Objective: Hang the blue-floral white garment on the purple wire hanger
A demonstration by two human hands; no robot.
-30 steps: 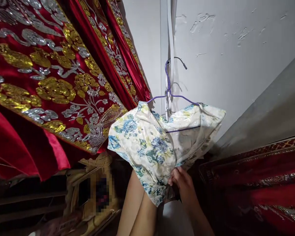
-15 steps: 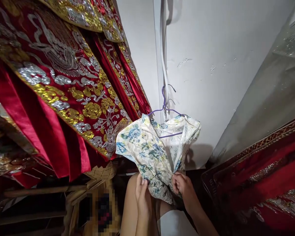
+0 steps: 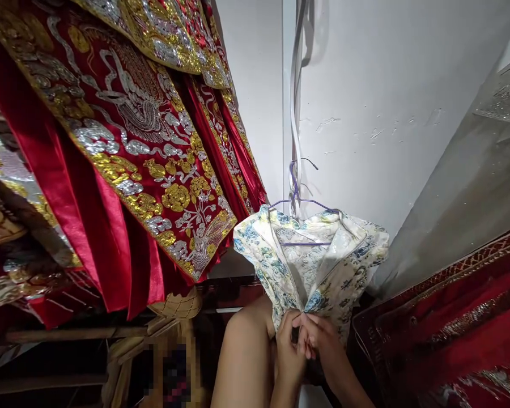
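A white short-sleeved blouse (image 3: 277,272) with blue and yellow flowers hangs on a purple wire hanger (image 3: 310,200). Its front falls open in a deep V below the collar. At the bottom of that V, my left hand (image 3: 289,343) pinches the front edge. My right hand (image 3: 321,335) closes on the cloth at the same spot, its fingers against those of the left. The blouse's lower part is hidden behind my hands and lap. Whether a button or zip lies between my fingertips cannot be made out.
Red satin costumes (image 3: 176,170) with gold and silver embroidery hang at the left. A white strap (image 3: 294,113) runs down the pale wall (image 3: 378,85) above the hanger. Bamboo furniture (image 3: 119,351) stands lower left. More red embroidered cloth (image 3: 463,317) is at the right.
My left hand has moved from the blouse's left side to meet my right hand at the front opening. The blouse has turned to face me and spread wider to the right.
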